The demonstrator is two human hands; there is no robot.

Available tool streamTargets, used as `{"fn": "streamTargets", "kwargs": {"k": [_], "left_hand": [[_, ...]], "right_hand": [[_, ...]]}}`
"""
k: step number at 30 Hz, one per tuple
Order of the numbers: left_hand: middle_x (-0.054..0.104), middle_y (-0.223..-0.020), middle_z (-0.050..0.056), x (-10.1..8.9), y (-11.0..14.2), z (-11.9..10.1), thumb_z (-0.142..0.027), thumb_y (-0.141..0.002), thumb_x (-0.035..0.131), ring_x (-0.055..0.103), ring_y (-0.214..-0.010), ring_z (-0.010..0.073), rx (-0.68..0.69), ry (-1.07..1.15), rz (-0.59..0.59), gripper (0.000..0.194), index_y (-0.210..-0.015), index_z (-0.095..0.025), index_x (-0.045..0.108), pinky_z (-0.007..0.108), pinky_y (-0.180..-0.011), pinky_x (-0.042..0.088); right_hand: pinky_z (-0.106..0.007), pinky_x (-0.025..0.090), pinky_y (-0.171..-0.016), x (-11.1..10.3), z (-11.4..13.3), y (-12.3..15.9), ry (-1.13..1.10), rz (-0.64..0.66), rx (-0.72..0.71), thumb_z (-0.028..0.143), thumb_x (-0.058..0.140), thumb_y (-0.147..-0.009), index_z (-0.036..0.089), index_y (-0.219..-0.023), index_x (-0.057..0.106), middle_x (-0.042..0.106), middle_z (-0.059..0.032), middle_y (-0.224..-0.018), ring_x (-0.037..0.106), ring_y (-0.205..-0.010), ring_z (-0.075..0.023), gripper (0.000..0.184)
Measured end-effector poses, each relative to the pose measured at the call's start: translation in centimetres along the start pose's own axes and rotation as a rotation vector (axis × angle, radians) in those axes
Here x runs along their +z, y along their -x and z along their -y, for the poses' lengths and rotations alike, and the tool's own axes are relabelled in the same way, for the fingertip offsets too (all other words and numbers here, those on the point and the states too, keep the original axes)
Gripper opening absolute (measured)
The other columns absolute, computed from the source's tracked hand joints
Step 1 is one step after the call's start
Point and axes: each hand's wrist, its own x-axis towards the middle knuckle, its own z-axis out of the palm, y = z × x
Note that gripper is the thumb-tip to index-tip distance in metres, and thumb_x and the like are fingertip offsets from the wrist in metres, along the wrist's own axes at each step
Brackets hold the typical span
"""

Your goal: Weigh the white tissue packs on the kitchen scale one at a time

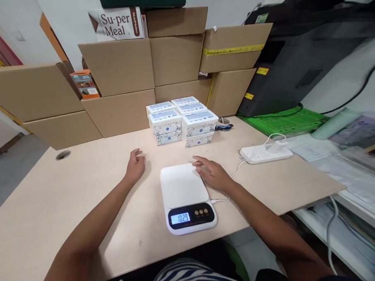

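A white digital kitchen scale (185, 186) lies at the front middle of the table, its lit display (180, 218) reading what looks like -102.9. Nothing rests on its plate. Over the plate's far right corner reaches my right hand (214, 175), open, its fingers stretched to the left; whether they touch the plate I cannot tell. My left hand (135, 165) is on the table left of the scale, loosely open with slightly bent fingers and nothing in it. Beyond both hands stand stacked white tissue packs (197, 119) with blue labels, in two columns.
Cardboard boxes (118, 112) form a wall along the back, with a small orange box (85, 84) in one gap. At right are a white power strip (265, 153), a green plastic crate (276, 122) and a dark printer (290, 65). A cable (220, 200) plugs into the scale's right side.
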Motion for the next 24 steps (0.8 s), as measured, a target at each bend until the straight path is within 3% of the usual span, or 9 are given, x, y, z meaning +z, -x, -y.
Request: {"fn": "streamTargets", "kwargs": {"k": [15, 24], "left_hand": [[0.077, -0.146, 0.014, -0.5, 0.1, 0.8, -0.031, -0.099, 0.063, 0.079, -0.117, 0.026, 0.016, -0.002, -0.041, 0.039, -0.137, -0.025, 0.061, 0.049, -0.118, 0.06], [0.076, -0.148, 0.017, -0.4, 0.3, 0.6, -0.031, -0.102, 0.059, 0.079, -0.123, 0.0275, 0.017, -0.015, -0.035, 0.039, -0.14, -0.022, 0.06, 0.05, -0.121, 0.058]], "right_hand": [[-0.066, 0.068, -0.11, 0.7, 0.0, -0.2, 0.016, -0.075, 0.001, 0.066, 0.058, -0.102, 0.034, -0.142, 0.08, 0.09, -0.0097, -0.122, 0.086, -0.12, -0.0378, 0.056], [-0.061, 0.069, -0.108, 1.0, -0.1, -0.1, 0.033, -0.069, 0.02, 0.064, 0.057, -0.102, 0.026, -0.143, 0.08, 0.09, -0.0122, -0.122, 0.086, -0.117, -0.0355, 0.06]]}}
